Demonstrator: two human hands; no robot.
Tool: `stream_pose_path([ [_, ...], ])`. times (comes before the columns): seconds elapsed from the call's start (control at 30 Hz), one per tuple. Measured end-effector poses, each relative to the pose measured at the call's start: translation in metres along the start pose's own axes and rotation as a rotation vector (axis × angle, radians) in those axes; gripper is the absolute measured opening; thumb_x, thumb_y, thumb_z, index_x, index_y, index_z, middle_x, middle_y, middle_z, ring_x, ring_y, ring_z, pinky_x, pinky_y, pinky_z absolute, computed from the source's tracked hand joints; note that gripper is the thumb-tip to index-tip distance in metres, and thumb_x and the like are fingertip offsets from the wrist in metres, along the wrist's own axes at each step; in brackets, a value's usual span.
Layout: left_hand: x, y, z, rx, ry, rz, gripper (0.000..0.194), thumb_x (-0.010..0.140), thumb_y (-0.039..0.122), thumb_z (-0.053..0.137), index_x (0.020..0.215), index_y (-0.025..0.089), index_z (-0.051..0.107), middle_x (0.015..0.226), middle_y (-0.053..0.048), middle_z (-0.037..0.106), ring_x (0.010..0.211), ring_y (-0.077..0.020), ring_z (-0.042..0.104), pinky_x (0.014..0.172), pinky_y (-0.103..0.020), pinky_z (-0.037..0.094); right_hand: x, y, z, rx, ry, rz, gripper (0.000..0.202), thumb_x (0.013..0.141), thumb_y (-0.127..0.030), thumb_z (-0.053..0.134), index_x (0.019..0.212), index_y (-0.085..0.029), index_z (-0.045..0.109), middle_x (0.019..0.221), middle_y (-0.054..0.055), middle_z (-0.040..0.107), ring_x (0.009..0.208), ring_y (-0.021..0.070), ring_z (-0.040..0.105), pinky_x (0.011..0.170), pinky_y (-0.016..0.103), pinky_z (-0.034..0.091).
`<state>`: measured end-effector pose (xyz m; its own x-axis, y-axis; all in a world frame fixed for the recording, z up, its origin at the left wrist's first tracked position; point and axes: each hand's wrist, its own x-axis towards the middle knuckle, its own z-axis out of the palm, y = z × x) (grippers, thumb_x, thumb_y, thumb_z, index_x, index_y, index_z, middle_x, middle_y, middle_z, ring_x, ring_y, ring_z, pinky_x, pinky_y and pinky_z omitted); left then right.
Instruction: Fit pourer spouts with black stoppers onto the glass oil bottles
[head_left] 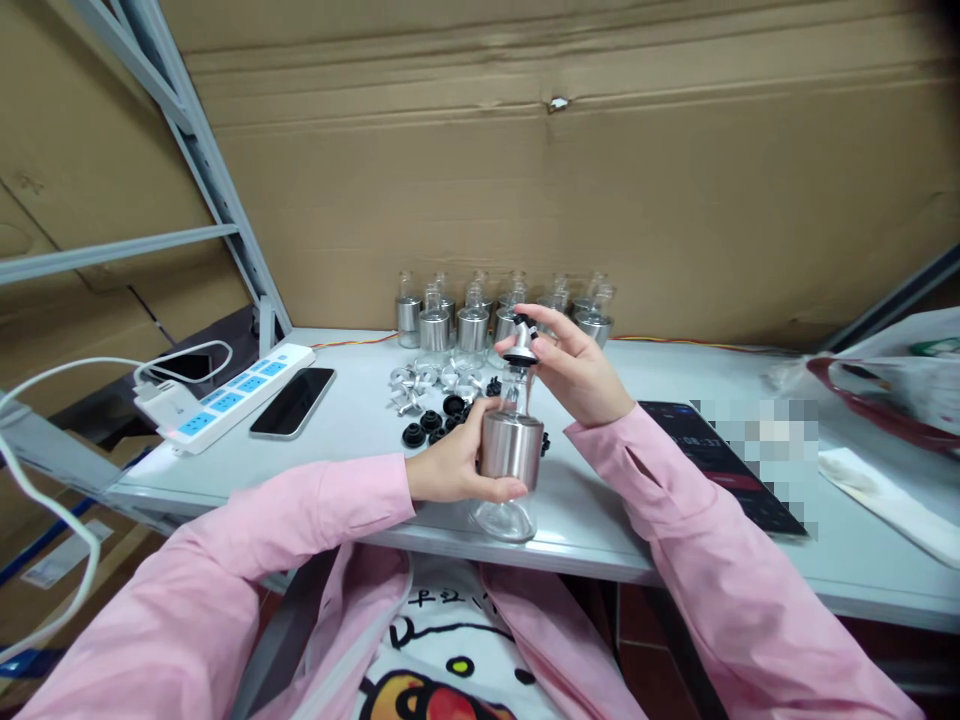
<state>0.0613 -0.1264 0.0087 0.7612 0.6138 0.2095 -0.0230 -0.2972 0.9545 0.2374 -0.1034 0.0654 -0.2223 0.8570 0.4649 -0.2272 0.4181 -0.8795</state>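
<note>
My left hand (454, 460) is wrapped round a glass bottle (511, 450) with a brushed metal sleeve, near the table's front edge. The bottle's clear base and neck show below and above the sleeve. Over its mouth, my right hand (574, 365) pinches a silver and black pourer stopper (522, 340) between thumb and fingers. Whether the stopper is seated in the neck or only resting on it, I cannot tell. Just behind my left hand lie several black rubber caps (431, 421) and several silver spout parts (411, 385).
Several more metal-sleeved bottles (472, 328) stand at the back against the cardboard wall (570, 200). On the left are a phone (293, 403) and a power strip (240, 398) with a white cable. A dark tablet (731, 470), a white strip (889, 500) and a plastic bag (892, 385) lie right.
</note>
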Motion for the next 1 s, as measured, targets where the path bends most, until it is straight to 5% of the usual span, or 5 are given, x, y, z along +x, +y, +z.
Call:
stream_pose_path([
  [0.33, 0.000, 0.004, 0.002, -0.066, -0.031, -0.012, 0.075, 0.063, 0.035, 0.073, 0.117, 0.022, 0.022, 0.105, -0.007, 0.048, 0.084, -0.0157, 0.053, 0.076, -0.032, 0.044, 0.001, 0.002, -0.005, -0.069, -0.022, 0.024, 0.045, 0.070, -0.039, 0.071, 0.111, -0.028, 0.057, 0.086, 0.000, 0.071, 0.082, 0.0170, 0.066, 0.078, 0.035, 0.052],
  [1.0, -0.001, 0.002, 0.000, 0.033, -0.041, 0.028, 0.081, 0.062, 0.038, 0.074, 0.121, 0.021, 0.022, 0.110, -0.011, 0.051, 0.089, -0.0205, 0.056, 0.079, -0.038, 0.045, 0.001, -0.002, -0.011, -0.077, -0.109, 0.056, 0.047, 0.066, -0.039, 0.075, 0.107, -0.028, 0.056, 0.084, 0.000, 0.071, 0.081, 0.0188, 0.067, 0.074, 0.037, 0.053],
])
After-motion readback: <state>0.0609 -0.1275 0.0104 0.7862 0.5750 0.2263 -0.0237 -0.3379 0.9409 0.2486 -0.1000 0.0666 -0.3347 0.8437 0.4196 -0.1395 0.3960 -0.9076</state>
